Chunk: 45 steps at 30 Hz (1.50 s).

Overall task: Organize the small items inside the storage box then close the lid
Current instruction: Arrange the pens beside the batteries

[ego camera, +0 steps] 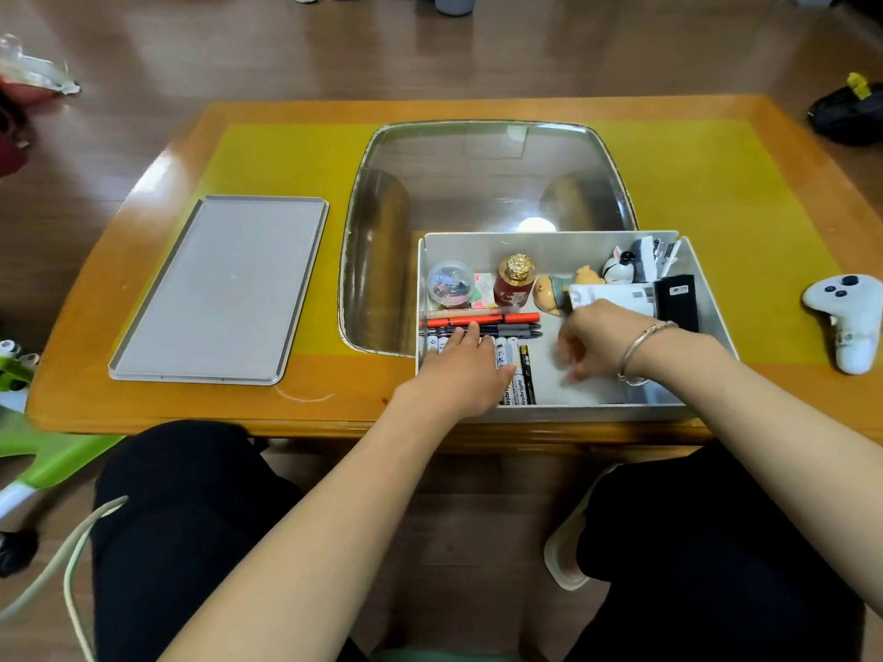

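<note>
Open white plastic storage box (707, 298) at the table's near edge, flat grey lid (217, 291) well apart to its left, off until sorting ends. Left hand (458, 370) flat and relaxed on the white markers (506, 360) in the box's near-left corner, steadying the row. Right hand (592, 346) curled over bare box floor, blurred, grasp impossible to tell; free room there for 1 more row.

Low wooden table (334, 403), orange-brown rim, yellow inlay, oval glass pane at centre. Landmark: white storage box (592, 412), open, sitting at the near edge and overlapping the glass. Grey lid (224, 291) lies flat well to the box's left. White handheld controller (848, 317) lies to the box's right, near the table's end.
</note>
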Available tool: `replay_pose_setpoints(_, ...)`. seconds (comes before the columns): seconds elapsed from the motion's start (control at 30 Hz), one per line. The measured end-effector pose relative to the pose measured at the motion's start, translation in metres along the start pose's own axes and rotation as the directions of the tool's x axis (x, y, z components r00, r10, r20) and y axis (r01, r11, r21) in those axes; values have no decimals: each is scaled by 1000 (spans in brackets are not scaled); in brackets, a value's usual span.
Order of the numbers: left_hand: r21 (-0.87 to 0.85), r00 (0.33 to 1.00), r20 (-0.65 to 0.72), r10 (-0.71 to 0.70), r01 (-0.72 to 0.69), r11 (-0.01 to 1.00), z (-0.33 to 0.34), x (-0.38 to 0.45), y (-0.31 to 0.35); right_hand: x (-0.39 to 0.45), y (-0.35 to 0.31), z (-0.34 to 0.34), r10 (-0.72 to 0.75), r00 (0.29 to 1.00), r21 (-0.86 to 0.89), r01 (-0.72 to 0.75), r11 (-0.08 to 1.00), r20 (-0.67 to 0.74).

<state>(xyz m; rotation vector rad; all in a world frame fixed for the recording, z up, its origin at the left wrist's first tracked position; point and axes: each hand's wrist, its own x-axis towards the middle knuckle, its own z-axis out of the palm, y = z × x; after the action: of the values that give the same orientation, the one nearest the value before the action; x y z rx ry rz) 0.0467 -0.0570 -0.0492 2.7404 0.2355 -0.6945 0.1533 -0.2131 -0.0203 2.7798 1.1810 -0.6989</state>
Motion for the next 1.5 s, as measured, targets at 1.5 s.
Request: replay_pose_setpoints(1.5,167,788,-583,195,-119,979,-16,-5,-23,-10,2,10,-70,851,141,167,976,-521)
